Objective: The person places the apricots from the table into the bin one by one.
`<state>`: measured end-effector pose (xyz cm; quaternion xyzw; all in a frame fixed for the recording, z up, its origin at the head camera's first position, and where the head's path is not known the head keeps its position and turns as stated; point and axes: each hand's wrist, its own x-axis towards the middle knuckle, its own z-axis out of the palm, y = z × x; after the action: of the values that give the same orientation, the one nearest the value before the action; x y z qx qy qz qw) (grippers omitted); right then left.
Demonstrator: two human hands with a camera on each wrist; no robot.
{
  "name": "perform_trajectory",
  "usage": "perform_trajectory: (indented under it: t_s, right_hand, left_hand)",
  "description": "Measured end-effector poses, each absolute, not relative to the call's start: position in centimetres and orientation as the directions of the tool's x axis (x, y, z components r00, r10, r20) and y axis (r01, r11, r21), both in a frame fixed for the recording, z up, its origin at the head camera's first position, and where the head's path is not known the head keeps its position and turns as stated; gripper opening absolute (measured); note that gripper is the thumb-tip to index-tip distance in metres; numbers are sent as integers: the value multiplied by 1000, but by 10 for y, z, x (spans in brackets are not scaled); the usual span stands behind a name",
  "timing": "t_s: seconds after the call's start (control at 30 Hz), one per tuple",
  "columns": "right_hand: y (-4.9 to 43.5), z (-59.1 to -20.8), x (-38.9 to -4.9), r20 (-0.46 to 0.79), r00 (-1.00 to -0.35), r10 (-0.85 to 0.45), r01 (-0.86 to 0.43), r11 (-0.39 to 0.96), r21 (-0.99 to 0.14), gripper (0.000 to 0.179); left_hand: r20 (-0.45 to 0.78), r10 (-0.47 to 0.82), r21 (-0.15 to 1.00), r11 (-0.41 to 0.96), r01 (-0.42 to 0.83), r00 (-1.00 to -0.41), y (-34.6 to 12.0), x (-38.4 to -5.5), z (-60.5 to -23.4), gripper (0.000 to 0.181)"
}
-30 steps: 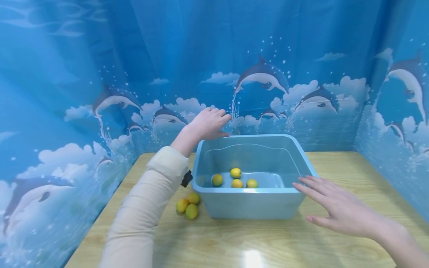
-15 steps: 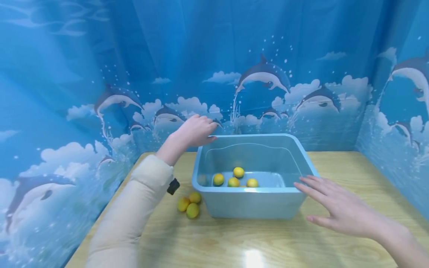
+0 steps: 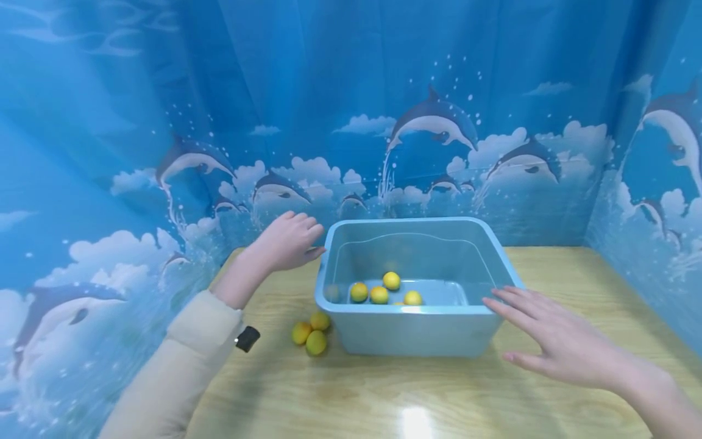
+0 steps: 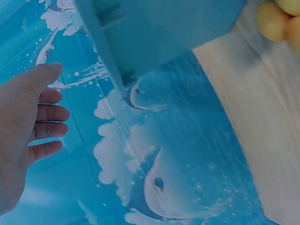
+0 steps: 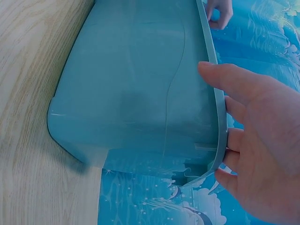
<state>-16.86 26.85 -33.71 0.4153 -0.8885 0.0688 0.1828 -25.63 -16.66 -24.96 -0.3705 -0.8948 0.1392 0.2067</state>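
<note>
In the head view a blue plastic bin (image 3: 411,334) stands upright on the table. Several small yellow citrus fruits (image 3: 392,280) lie on its floor, one mostly hidden by the front wall. Three more yellow-green citrus fruits (image 3: 316,342) sit together on the table by the bin's left front corner. My left hand (image 3: 287,241) hovers beside the bin's left rim, holding nothing; its fingers are loosely bent in the left wrist view. My right hand (image 5: 267,136) rests its fingertips along the bin's right rim, the fingers extended and the thumb apart.
The wooden table (image 3: 384,396) carries the bin near its back edge. A blue dolphin-print curtain (image 3: 307,91) encloses the back and sides. A small black device (image 3: 247,339) is at the left wrist, below the sleeve cuff.
My left hand has moved left and down, from above the bin's back left corner to beside its left rim. Some fruits in the bin have shifted. My right hand stays at the rim.
</note>
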Motion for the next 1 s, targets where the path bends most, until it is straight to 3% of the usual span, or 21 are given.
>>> perform_trajectory:
  t_s: [0.33, 0.6, 1.0]
  right_hand:
    - [268, -336, -170, 381, -586, -716, -764, 644, 34, 80]
    - [267, -338, -169, 392, -582, -712, -765, 643, 33, 81]
    - [268, -339, -170, 399, -571, -718, -771, 636, 41, 80]
  left_hand:
    - [312, 703, -394, 708, 586, -640, -198, -244, -279, 25]
    - [241, 687, -379, 717, 585, -686, -213, -235, -317, 27]
    - [161, 727, -398, 667, 630, -668, -226, -226, -368, 36]
